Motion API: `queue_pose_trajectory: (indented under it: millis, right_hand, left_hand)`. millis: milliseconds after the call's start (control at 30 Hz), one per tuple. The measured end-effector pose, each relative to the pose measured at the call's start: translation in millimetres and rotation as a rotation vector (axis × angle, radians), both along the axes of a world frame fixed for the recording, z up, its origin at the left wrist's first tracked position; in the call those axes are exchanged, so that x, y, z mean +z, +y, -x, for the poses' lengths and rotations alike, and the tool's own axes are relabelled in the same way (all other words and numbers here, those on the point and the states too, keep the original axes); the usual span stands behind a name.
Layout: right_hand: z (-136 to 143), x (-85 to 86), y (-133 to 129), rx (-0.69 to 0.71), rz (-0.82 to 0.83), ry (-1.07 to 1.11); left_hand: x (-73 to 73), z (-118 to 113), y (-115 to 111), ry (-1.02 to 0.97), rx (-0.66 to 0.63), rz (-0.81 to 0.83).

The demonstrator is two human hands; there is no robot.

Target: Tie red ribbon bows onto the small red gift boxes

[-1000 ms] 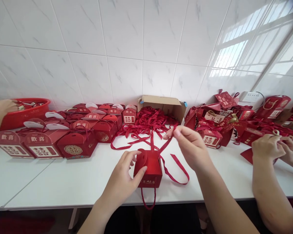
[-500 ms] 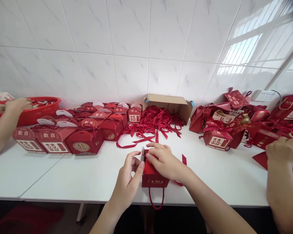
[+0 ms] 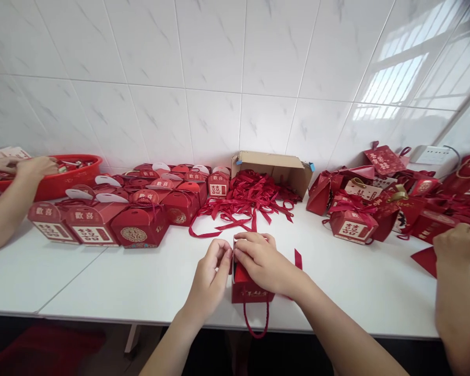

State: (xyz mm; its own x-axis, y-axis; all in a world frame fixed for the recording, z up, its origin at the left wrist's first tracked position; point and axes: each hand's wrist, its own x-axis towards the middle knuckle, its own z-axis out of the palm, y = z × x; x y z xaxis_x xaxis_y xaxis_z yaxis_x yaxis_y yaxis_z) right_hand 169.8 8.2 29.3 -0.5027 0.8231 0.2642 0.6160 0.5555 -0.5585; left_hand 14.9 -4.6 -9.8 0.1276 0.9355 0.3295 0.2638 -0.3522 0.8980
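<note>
A small red gift box (image 3: pixel 253 293) with a twisted red cord handle (image 3: pixel 257 334) hanging over the table's front edge stands before me. My right hand (image 3: pixel 260 258) lies over its top, fingers bent at the box's upper left edge, gripping it there. At that same left side, my left hand (image 3: pixel 211 269) is closed in a pinch. A bit of dark red shows by its fingertips, but what they hold is mostly hidden. A red ribbon end (image 3: pixel 298 258) sticks out on the table to the right of the box.
Behind lies a heap of red ribbons (image 3: pixel 254 190) spilling from a cardboard box (image 3: pixel 272 157). Rows of red gift boxes (image 3: pixel 139 230) stand left, near a red basin (image 3: pixel 68 180) with a co-worker's hands (image 3: pixel 37 167). At right are ribboned boxes (image 3: pixel 352 222) and another person's hand (image 3: pixel 460 248).
My left fingers have closed into a pinch at the box's left side. The pale flap that stood up there is now mostly hidden. The whole view has shifted slightly.
</note>
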Motion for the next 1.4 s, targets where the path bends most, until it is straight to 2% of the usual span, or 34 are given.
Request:
queue_pose_trajectory:
  millis: [67,133,267,300,367,433,467,533,633,667,700,733,800,900,1000,1133,1267,1400]
  right_hand:
    - [-5.0,0.3,-0.7,-0.060,-0.028,0.043]
    - [-16.1,0.4,-2.5,-0.159,-0.086,0.151]
    - [-53.6,-2.8,-15.5,-0.331,-0.189,0.412]
    - [-63.4,-4.7,-21.1,-0.350,-0.150,0.445]
    - [-79.4,-9.8,-33.5,-0.330,0.030,0.444]
    - [-87.8,-16.4,-44.5,-0.251,0.266,0.353]
    - [-89.1,-20.0,-48.6,-0.208,0.362,0.286]
    - [-86.8,-27.8,-53.3,-0.157,0.479,0.164]
    - [-79.0,-39.4,-52.8,-0.169,0.540,0.125]
    - [-77.1,-43.2,-51.3,-0.194,0.545,0.145]
    - [-75.7,-46.8,-49.4,-0.226,0.545,0.170]
    - [-75.1,-50.3,-47.1,-0.262,0.538,0.200]
    - [-75.0,-56.5,-41.7,-0.319,0.501,0.288]
    - [-74.3,-63.3,-32.3,-0.327,0.409,0.554]
    - [-68.6,-66.5,-24.5,-0.272,0.337,0.931]
    - [-56.0,-65.7,-18.9,-0.211,0.372,1.307]
    - [-50.2,-63.3,-14.7,-0.293,0.369,1.477]
    - [-55.1,-65.0,-12.2,-0.385,0.364,1.550]
  left_hand:
    - [-1.0,7.2,3.6,0.042,0.035,-0.008]
    - [-4.1,23.5,7.7,0.090,0.129,-0.012]
    - [-14.6,77.1,16.6,0.237,0.475,0.024]
    - [-16.9,90.3,17.5,0.281,0.558,0.053]
    - [-20.0,109.6,15.8,0.361,0.691,0.105]
    - [-20.8,114.7,9.0,0.393,0.775,0.119]
    - [-20.5,111.4,3.9,0.382,0.776,0.109]
    - [-18.6,94.7,-8.8,0.337,0.634,0.105]
    - [-14.2,57.8,-26.6,0.308,0.157,0.228]
    - [-13.0,46.6,-30.3,0.315,0.043,0.265]
    - [-12.1,37.1,-32.2,0.326,-0.010,0.270]
    - [-11.9,29.9,-32.2,0.342,-0.026,0.267]
    - [-13.4,21.4,-27.3,0.357,0.022,0.242]
    - [-19.1,16.3,-12.7,0.239,0.101,0.215]
    - [-20.8,8.7,1.2,-0.039,0.117,0.148]
    - [-9.8,-5.2,12.0,-0.488,0.023,0.191]
    - [1.8,-8.8,16.0,-0.862,0.058,0.293]
    - [1.2,0.3,15.7,-1.042,0.157,0.462]
